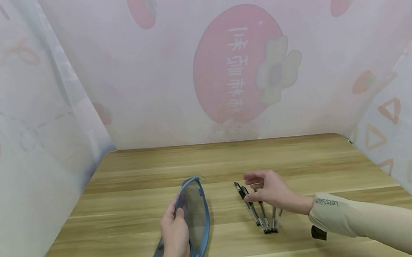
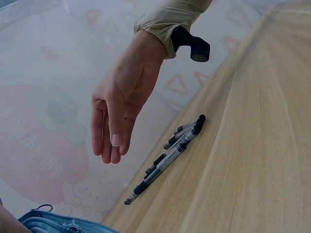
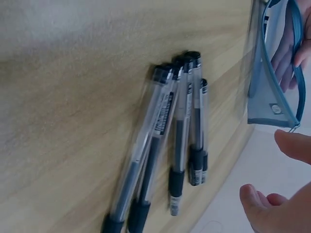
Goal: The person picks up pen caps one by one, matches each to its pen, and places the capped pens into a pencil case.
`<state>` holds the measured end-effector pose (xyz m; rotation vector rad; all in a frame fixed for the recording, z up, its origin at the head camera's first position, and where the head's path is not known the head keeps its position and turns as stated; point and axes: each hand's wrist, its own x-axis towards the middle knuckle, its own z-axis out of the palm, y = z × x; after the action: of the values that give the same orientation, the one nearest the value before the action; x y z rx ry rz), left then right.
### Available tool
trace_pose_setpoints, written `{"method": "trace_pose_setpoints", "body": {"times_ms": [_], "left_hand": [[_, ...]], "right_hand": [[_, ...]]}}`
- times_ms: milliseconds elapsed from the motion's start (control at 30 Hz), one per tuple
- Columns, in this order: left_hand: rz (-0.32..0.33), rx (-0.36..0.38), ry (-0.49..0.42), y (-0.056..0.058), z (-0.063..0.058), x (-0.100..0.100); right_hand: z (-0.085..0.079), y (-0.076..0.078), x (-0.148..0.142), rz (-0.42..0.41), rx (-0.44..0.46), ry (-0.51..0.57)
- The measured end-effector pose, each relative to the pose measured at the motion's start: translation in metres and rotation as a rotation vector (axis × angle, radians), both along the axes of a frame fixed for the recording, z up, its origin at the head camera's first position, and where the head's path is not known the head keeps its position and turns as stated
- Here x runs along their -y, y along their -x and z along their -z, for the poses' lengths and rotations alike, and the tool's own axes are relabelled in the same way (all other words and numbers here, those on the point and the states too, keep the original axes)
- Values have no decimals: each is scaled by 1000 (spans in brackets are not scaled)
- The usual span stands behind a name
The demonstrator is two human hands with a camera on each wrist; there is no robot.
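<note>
My left hand [image 1: 174, 235] grips a blue zippered pencil pouch [image 1: 196, 215] by its left side, thumb on the rim. The pouch's mouth gapes, and its see-through wall [image 3: 265, 109] shows fingers behind it in the right wrist view. Several clear gel pens [image 3: 182, 124] with black grips and black ends lie fanned on the table, right of the pouch. My right hand [image 1: 271, 191] hovers over them, fingers extended and slightly bent, with nothing held. In the left wrist view this hand [image 2: 124, 94] is apart from the pens [image 2: 165, 158].
The wooden table [image 1: 125, 224] carries the pens. Printed fabric [image 1: 170, 85] with strawberry pictures surrounds its back and sides. A black object [image 1: 318, 233] is attached below the right sleeve cuff.
</note>
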<state>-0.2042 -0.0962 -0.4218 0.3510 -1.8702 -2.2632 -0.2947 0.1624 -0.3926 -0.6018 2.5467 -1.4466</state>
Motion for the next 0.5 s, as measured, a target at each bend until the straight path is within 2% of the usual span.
{"method": "trace_pose_setpoints", "body": {"times_ms": [267,500], "left_hand": [[7,0,-14,2,3,-1],[10,2,-9,2,2,0]], "right_hand": [[12,6,7,-45,35,46],[16,5,14,-12,110,10]]}}
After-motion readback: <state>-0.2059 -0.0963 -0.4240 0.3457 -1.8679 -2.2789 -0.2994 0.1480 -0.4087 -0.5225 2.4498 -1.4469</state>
